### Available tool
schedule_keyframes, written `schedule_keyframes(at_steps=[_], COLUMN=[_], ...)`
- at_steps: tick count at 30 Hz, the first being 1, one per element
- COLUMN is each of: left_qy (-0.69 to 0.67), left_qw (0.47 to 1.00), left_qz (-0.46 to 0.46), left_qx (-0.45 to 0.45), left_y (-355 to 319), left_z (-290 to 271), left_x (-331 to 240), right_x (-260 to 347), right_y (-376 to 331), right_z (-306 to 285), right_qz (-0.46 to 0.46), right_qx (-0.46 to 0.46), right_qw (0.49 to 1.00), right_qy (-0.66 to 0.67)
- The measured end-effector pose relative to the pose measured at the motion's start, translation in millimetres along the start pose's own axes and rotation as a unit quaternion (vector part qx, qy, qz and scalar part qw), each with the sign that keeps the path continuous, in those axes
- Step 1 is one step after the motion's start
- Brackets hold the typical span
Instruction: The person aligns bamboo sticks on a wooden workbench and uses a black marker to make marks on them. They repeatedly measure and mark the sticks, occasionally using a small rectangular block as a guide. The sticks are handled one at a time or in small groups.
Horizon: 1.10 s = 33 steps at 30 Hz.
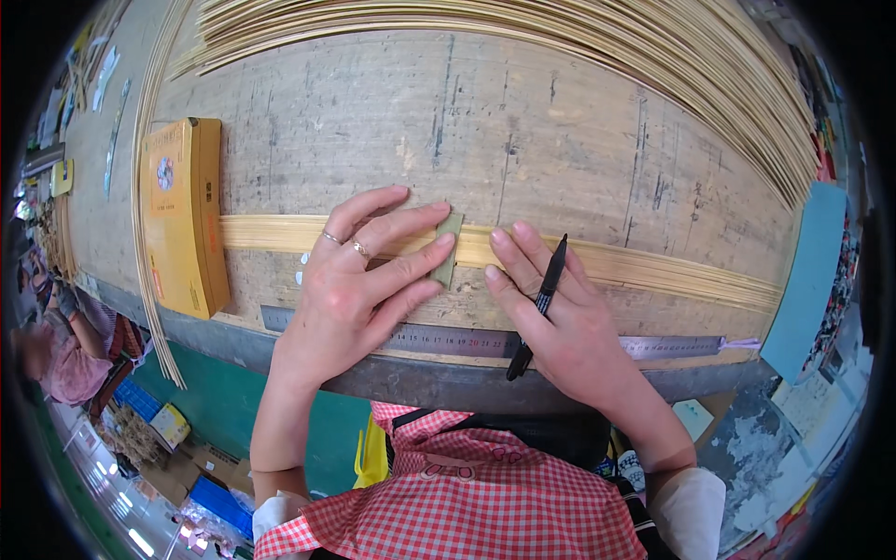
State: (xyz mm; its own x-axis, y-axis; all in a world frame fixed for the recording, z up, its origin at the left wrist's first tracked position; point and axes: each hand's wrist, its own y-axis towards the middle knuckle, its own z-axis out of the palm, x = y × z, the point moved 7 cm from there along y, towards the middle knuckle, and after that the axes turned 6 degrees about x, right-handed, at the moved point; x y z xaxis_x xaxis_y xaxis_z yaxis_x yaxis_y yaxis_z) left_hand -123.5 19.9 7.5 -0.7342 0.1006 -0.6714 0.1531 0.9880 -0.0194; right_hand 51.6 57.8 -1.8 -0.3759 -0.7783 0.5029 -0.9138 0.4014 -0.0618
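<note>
A flat row of thin pale bamboo strips (663,264) lies sideways across the wooden table in front of me. My left hand (359,271), with two rings on it, rests over the row, its fingertips against a small grey-green card (448,250) laid crosswise on the strips. Just to the right, my right hand (565,313) presses its fingertips on the same strips. A black marker (551,280) is tucked in that hand, slanting across the thumb and fingers. Nearer me lies a metal ruler (439,339) along the table edge, partly covered by my wrist and the marker.
On the left, an orange-yellow box (177,219) stands at the row's end, beside long strips (147,168) overhanging the edge. Many more strips (560,33) lie along the far side. A blue-green board (810,271) is at the right. Another person (79,359) sits far left.
</note>
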Motion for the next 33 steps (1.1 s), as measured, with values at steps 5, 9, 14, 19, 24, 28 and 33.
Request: schedule_keyframes(at_steps=[5,9,14,19,24,28,33], left_qy=[0.019,0.023,0.027,0.039,0.039,0.042,0.045], left_qw=[1.0,0.999,0.999,0.999,0.999,0.999,0.999], left_qz=[0.003,0.005,0.008,0.012,0.009,0.008,0.005], left_qx=[-0.021,-0.025,-0.028,-0.03,-0.031,-0.03,-0.03], left_y=[-3,-2,-1,-2,-2,-3,-2], left_z=[3,2,3,3,4,2,4], left_x=[2,1,1,0,0,0,0], right_x=[1,2,1,2,-1,-4,3], right_y=[0,1,0,0,-4,-21,-14], right_z=[0,-1,1,0,-11,-24,-28], right_qz=[0.0,-0.002,-0.001,0.001,-0.012,-0.001,0.015], right_qx=[0.0,-0.003,-0.01,-0.011,-0.028,-0.128,-0.248], right_qw=[1.0,1.0,1.0,1.0,0.994,0.955,0.91], right_qy=[0.003,-0.005,-0.007,0.001,0.102,0.267,0.332])
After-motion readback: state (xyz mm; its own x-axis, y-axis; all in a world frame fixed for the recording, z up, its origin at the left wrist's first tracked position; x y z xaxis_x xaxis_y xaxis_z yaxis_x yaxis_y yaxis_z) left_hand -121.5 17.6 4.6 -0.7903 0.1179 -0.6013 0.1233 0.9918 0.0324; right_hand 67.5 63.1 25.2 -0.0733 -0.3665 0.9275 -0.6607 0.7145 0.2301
